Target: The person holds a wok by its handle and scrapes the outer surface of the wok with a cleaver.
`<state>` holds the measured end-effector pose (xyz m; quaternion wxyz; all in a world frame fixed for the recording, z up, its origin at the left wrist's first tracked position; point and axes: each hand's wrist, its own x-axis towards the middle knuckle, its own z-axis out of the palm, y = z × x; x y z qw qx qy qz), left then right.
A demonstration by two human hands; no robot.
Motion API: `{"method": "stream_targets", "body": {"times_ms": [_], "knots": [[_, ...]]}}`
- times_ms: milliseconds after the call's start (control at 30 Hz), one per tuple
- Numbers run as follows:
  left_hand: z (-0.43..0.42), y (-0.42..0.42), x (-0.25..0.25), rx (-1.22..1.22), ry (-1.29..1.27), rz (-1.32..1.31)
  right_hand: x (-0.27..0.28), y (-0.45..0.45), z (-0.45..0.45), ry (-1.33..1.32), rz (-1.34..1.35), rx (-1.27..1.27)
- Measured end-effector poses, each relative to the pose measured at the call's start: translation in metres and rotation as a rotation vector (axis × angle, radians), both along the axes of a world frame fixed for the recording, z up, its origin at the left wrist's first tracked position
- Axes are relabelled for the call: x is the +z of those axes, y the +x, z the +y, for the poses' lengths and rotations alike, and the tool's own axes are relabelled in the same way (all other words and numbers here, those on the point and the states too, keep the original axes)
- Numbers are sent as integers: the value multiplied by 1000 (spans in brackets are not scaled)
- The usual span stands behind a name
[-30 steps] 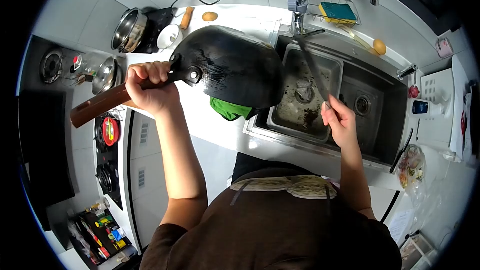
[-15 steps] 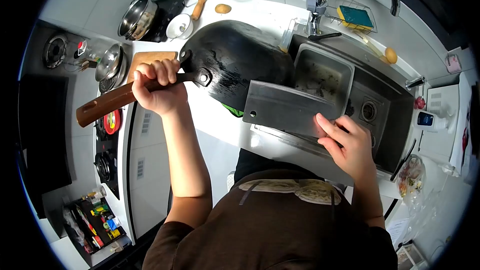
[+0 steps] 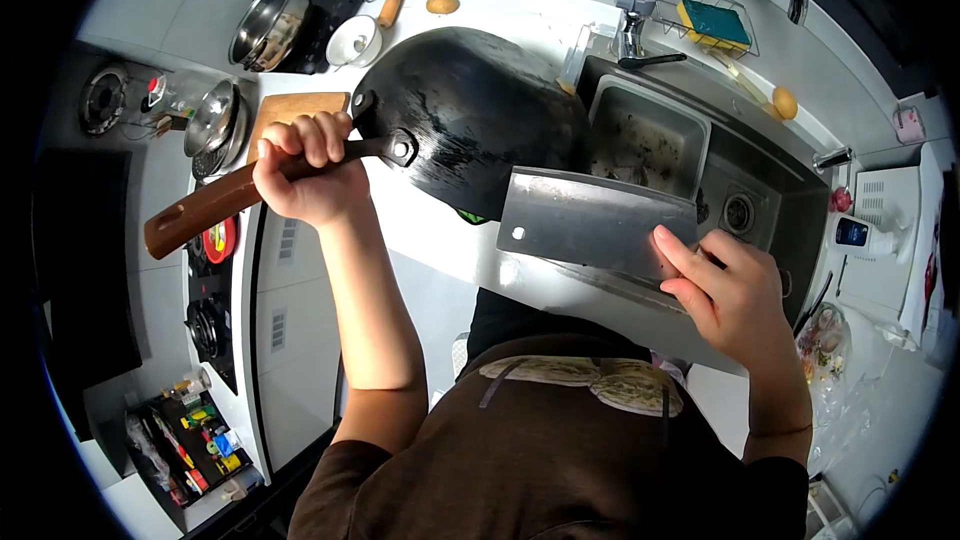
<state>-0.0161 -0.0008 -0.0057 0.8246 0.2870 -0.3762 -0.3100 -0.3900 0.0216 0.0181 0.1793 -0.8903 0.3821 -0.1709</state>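
Observation:
My left hand (image 3: 312, 168) is closed around the brown handle of a large black wok (image 3: 470, 110). The wok is tilted, its dark, scraped underside facing me, above the counter beside the sink. A bit of something green shows under its lower edge. In my right hand (image 3: 725, 285) is a cleaver (image 3: 597, 222), its broad blade pointing left, a small hole near the far corner. Index finger and thumb press on the blade's right end; the cleaver's handle is hidden by the hand. The blade is in front of the sink's near edge, close to the wok's rim.
The steel sink (image 3: 790, 240) holds a grey basin (image 3: 650, 135) with dark bits in it. A faucet (image 3: 630, 40) and a wire rack with a sponge (image 3: 715, 22) stand behind. A cutting board (image 3: 300, 110), white bowl (image 3: 353, 42), potato (image 3: 442, 4) and steel pot (image 3: 270, 25) are at the left.
The cleaver and my right hand have shifted slightly right and down. My left hand and the wok have moved a little left, and the view has shifted slightly.

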Motion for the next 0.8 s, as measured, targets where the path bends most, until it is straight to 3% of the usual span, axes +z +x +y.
{"method": "stream_targets", "body": {"times_ms": [800], "knots": [[-3, -1, 3, 36, 13, -10, 16, 7, -6, -33, 82, 82]]}}
